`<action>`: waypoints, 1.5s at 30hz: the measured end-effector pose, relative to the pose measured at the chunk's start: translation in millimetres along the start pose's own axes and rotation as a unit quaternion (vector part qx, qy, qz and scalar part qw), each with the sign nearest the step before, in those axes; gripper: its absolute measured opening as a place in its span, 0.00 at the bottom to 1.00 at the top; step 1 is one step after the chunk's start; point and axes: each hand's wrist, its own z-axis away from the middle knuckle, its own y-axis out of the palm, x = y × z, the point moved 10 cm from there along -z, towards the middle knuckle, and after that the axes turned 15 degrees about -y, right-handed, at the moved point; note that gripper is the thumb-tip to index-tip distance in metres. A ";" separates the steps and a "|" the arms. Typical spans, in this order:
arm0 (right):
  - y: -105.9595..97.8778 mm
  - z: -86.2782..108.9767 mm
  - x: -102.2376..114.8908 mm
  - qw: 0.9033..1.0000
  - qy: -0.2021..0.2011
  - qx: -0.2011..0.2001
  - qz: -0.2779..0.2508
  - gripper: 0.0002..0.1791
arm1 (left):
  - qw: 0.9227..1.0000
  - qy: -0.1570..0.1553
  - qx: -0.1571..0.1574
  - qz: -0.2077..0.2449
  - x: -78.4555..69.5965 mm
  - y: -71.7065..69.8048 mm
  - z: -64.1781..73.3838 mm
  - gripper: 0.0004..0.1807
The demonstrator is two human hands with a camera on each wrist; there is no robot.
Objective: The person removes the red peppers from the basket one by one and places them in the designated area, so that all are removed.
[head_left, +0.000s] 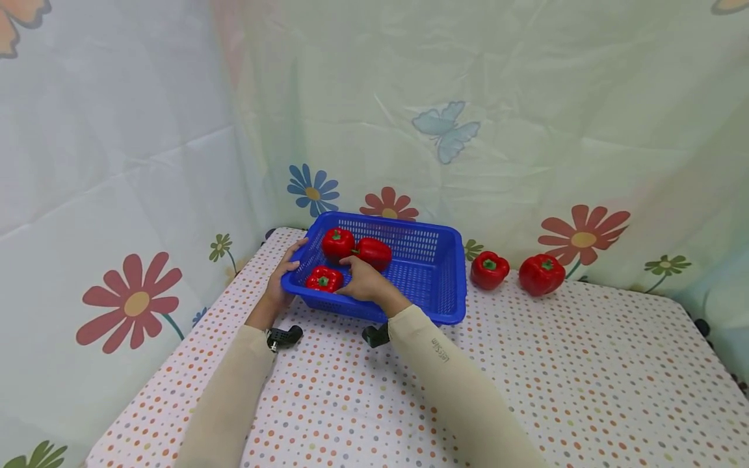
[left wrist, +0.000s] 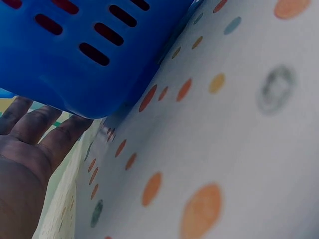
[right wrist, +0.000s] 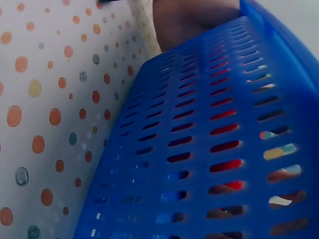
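Now spreading the thumb and forefinger of right hand (head_left: pixel 367 281) inside the blue basket (head_left: pixel 417 279), without visibly pinching anything, just right of the stem-up red pepper (head_left: pixel 324 279) at near left. Touching the basket's left side with extended fingers of left hand (head_left: pixel 283 276)

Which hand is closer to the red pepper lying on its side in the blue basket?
The right hand. It reaches over the near rim of the basket, just in front of that pepper; the left hand is at the basket's left end, farther away.
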 end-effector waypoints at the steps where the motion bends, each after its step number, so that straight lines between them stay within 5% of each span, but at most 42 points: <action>1: 1.2 -1.5 1.1 1.000 -0.002 0.001 0.008 0.41 | 1.000 0.000 0.000 0.000 -0.3 0.3 0.6 0.34; 12: 9.4 -12.6 26.8 0.996 -0.082 0.026 0.006 0.35 | 1.000 -0.005 0.010 0.006 -9.0 8.3 5.5 0.34; 19: 17.6 -15.9 24.8 0.995 -0.071 0.054 0.037 0.39 | 1.000 -0.003 0.014 0.011 -11.1 8.9 7.4 0.35; 29: 8.8 -24.7 19.9 0.998 -0.040 -0.023 0.039 0.44 | 1.000 0.002 0.016 0.014 -11.5 2.8 9.2 0.34; 37: 6.6 -17.9 12.0 0.998 0.008 -0.040 0.043 0.41 | 0.999 -0.001 0.020 0.030 -4.4 2.1 5.3 0.34; 45: -3.9 -12.7 13.2 0.996 -0.002 -0.085 0.024 0.38 | 1.000 -0.002 0.017 0.024 -0.3 2.7 1.1 0.33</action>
